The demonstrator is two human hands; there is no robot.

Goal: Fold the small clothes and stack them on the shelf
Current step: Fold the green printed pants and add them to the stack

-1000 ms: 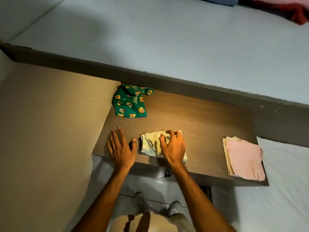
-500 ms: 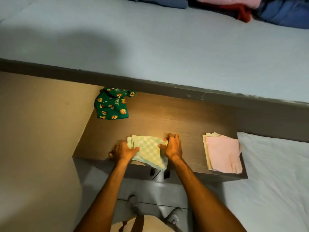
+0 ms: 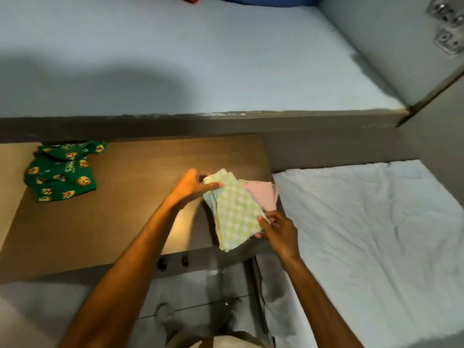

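Note:
A folded green-and-white checked cloth point(image 3: 234, 212) is held above the right end of the wooden shelf point(image 3: 130, 197). My left hand point(image 3: 192, 184) grips its far left corner and my right hand point(image 3: 275, 228) grips its near right edge. The cloth partly covers a folded pink cloth point(image 3: 262, 197) lying at the shelf's right end. An unfolded green garment with yellow cartoon prints point(image 3: 61, 170) lies at the shelf's far left.
A white sheet point(image 3: 376, 234) covers a surface right of the shelf. A pale blue mattress point(image 3: 200, 59) lies beyond a dark ledge, with clothes at its far edge. Grey floor and my feet show below the shelf.
Both hands took hold of the checked cloth, lifted it and carried it right, over the pink folded cloth. The camera swung right.

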